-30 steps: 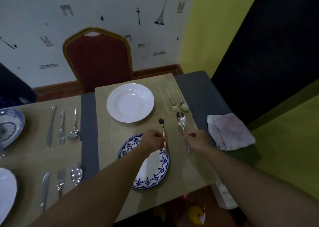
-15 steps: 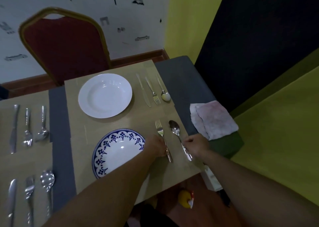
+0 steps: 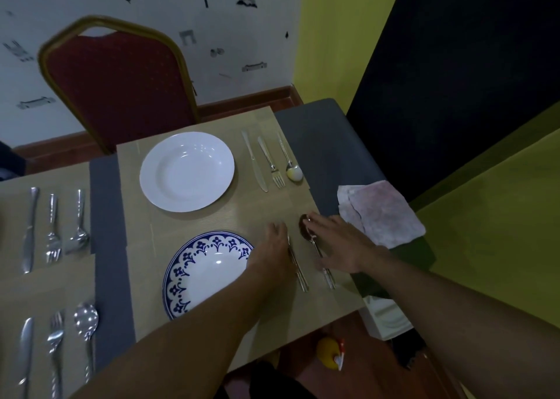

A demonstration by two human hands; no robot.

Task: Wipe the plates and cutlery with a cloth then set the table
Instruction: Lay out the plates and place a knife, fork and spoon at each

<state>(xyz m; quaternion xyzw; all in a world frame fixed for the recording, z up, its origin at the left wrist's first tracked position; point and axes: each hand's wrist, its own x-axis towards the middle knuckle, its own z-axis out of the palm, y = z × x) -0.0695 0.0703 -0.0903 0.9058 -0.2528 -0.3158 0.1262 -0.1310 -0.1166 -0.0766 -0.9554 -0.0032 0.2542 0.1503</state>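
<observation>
Where the hands lie on the tan woven placemat (image 3: 212,220), neither grip is closed. Left hand (image 3: 274,245): fingers straight, laid flat over the fork (image 3: 298,273). Tines are hidden under the palm; only the slim metal handle shows, toward the bench edge. Right hand (image 3: 339,242): also flat, fingers spread, tips at the spoon (image 3: 304,230) bowl; cannot tell if they press it. The spoon handle runs along the palm edge, parallel to the fork and just beside it. Round blue-patterned plate (image 3: 216,242) lies left of the fork, its rim partly covered by the left forearm. Crumpled pinkish cloth (image 3: 381,213) lies right of the right hand, on the grey bench (image 3: 327,144). Glossy white plate (image 3: 186,171) sits farther back.
</observation>
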